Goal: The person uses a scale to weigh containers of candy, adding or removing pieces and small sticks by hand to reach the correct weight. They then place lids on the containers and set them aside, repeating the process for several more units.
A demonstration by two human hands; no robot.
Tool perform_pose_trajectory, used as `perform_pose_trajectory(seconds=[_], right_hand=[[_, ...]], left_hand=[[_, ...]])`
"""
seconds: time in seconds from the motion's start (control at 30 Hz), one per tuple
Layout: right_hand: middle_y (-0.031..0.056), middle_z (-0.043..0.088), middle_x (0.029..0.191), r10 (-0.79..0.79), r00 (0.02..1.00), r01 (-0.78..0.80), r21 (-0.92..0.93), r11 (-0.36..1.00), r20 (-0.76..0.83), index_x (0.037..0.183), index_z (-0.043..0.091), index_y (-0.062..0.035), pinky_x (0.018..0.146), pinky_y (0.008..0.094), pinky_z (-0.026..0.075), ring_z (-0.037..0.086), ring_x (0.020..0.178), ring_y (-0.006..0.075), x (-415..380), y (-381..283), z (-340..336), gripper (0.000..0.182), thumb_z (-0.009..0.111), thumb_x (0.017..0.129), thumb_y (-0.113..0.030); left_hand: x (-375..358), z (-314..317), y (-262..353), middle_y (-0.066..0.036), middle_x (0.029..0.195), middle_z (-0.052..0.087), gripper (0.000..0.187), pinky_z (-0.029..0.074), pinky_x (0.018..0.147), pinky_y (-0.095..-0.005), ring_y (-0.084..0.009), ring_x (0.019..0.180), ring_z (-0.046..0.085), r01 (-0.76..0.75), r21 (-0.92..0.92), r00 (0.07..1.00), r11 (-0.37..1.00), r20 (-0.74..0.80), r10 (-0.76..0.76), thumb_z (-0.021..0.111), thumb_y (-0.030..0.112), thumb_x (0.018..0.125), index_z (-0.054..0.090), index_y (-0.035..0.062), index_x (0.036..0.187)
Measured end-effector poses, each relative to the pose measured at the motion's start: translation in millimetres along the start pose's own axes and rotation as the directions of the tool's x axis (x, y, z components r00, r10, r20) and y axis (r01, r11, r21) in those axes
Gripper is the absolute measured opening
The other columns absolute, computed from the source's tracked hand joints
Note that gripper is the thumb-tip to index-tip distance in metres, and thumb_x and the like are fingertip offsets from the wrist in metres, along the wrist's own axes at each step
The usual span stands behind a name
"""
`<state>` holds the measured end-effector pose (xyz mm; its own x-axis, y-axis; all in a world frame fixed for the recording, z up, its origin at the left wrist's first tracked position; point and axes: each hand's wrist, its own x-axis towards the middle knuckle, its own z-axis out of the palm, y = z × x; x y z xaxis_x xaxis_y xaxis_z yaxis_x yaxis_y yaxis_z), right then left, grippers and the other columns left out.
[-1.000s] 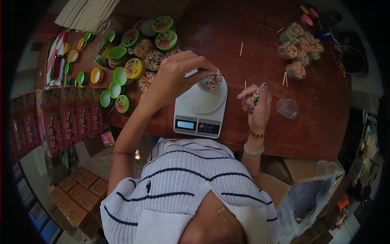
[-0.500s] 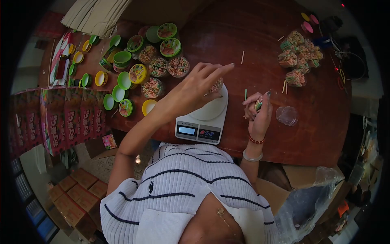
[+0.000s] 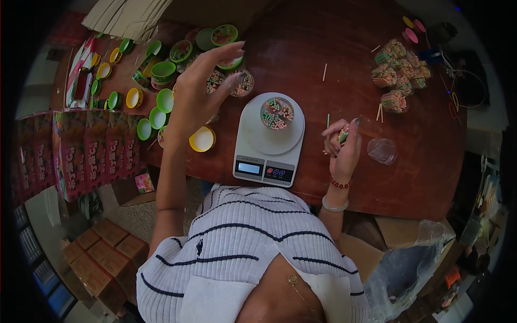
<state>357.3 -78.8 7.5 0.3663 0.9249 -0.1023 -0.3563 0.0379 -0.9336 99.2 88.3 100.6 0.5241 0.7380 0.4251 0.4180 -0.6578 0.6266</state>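
Observation:
My left hand [image 3: 202,89] hovers over the group of tubs with thumb and fingers apart, nothing visible between them. It hides part of the round tubs packed with coloured sticks [image 3: 242,83]. On the white digital kitchen scale [image 3: 245,142] stands a clear divided cup [image 3: 276,114], seen from above with pink, green and pale stick ends in its sections. My right hand [image 3: 343,148] is closed round a few short pastel sticks [image 3: 343,134], right of the scale. Beside it lies a clear plastic cup or lid [image 3: 382,151].
Several green and yellow lids [image 3: 157,120] lie at the left, near pink printed packets [image 3: 75,153]. Bundles of sticks in clear cups [image 3: 401,70] stand at the right. Loose sticks [image 3: 325,72] lie on the red-brown table [image 3: 301,48]. An open carton with plastic lining [image 3: 398,274] is below.
My left hand has moved left from above the scale to the tubs, uncovering the cup on the scale. My right hand keeps its sticks in nearly the same place.

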Motion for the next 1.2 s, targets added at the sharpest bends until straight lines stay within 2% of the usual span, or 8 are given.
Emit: perform_pose_trajectory(seconds=[0.47,0.57,0.7,0.8,0.9,1.0,1.07,1.2], right_hand=[[-0.0068,0.032,0.052,0.027,0.997,-0.025,0.028,0.999,-0.075,0.078,0.063,0.0006,0.042,0.0228,0.02,0.023,0.043,0.0028,-2,-6,-14,0.068,0.03,0.114,-0.047],[-0.0067,0.033,0.052,0.03,0.996,-0.027,0.034,0.999,-0.081,0.078,0.063,0.0004,0.042,0.0227,0.019,0.023,0.043,0.0028,-4,-6,-16,0.068,0.03,0.114,-0.046],[-0.0068,0.033,0.052,0.033,0.996,-0.03,0.031,0.999,-0.083,0.078,0.063,0.0003,0.042,0.0225,0.02,0.023,0.043,0.0026,-2,-3,-17,0.066,0.031,0.114,-0.045],[-0.0068,0.033,0.052,0.019,0.996,-0.015,0.047,0.999,-0.084,0.078,0.064,0.0001,0.041,0.0223,0.02,0.023,0.043,0.0026,1,-4,-16,0.066,0.031,0.115,-0.044],[-0.0061,0.032,0.052,-0.017,0.996,0.018,0.01,1.0,-0.091,0.079,0.062,-0.0002,0.041,0.0228,0.02,0.022,0.042,0.0034,-2,-7,-19,0.065,0.03,0.115,-0.044],[-0.0054,0.031,0.053,-0.041,0.992,0.038,-0.026,0.999,-0.12,0.08,0.06,-0.0006,0.041,0.0236,0.019,0.021,0.041,0.0042,-6,-10,-32,0.063,0.03,0.115,-0.044],[-0.0069,0.033,0.052,-0.034,0.978,0.034,0.001,0.999,-0.207,0.078,0.064,-0.0014,0.042,0.0215,0.02,0.024,0.043,0.0018,-15,-10,-40,0.064,0.032,0.115,-0.042],[-0.0067,0.034,0.053,-0.032,0.951,0.044,0.03,0.999,-0.307,0.079,0.063,-0.0018,0.042,0.0217,0.02,0.024,0.044,0.0016,-32,-4,-59,0.061,0.033,0.115,-0.041]], left_hand=[[-9,12,2,-0.009,0.111,0.077,0.049,0.058,0.09,-0.0346,-0.0229,0.105,0.074,0.023,-0.025,0.985,0.999,0.17,-0.019,0.075,0.003,0.088,0.065,0.0097,0.135],[-12,21,1,-0.011,0.128,0.07,0.061,0.059,0.091,-0.0359,-0.0269,0.108,0.072,0.031,-0.028,0.959,0.999,0.283,-0.022,0.078,0.006,0.086,0.059,0.0137,0.143],[-24,58,7,-0.016,0.152,0.047,0.084,0.06,0.095,-0.0442,-0.035,0.117,0.066,-0.205,0.037,0.849,0.978,0.504,0.159,0.083,0.02,0.083,0.041,0.0244,0.156],[-1,69,7,-0.017,0.132,0.057,0.073,0.053,0.099,-0.0478,-0.0375,0.118,0.062,-0.038,-0.048,0.886,0.998,0.46,0.056,0.08,0.023,0.085,0.048,0.0201,0.15],[41,88,-37,-0.017,0.116,0.062,0.063,0.051,0.096,-0.0483,-0.0379,0.108,0.062,-0.289,0.206,0.942,0.935,0.238,0.238,0.082,0.024,0.081,0.057,0.0146,0.137],[59,88,-70,-0.017,0.114,0.064,0.065,0.047,0.102,-0.0498,-0.0383,0.111,0.06,-0.328,0.417,0.92,0.848,0.346,0.185,0.084,0.027,0.077,0.058,0.0136,0.135],[61,82,-70,-0.017,0.124,0.062,0.064,0.047,0.103,-0.0487,-0.0383,0.118,0.058,-0.171,0.587,0.925,0.792,0.372,-0.077,0.08,0.024,0.079,0.057,0.0097,0.137],[84,118,-50,-0.018,0.133,0.06,0.065,0.045,0.107,-0.0484,-0.0374,0.125,0.056,-0.344,0.649,0.939,0.678,0.219,0.266,0.081,0.027,0.081,0.056,0.0067,0.137]])
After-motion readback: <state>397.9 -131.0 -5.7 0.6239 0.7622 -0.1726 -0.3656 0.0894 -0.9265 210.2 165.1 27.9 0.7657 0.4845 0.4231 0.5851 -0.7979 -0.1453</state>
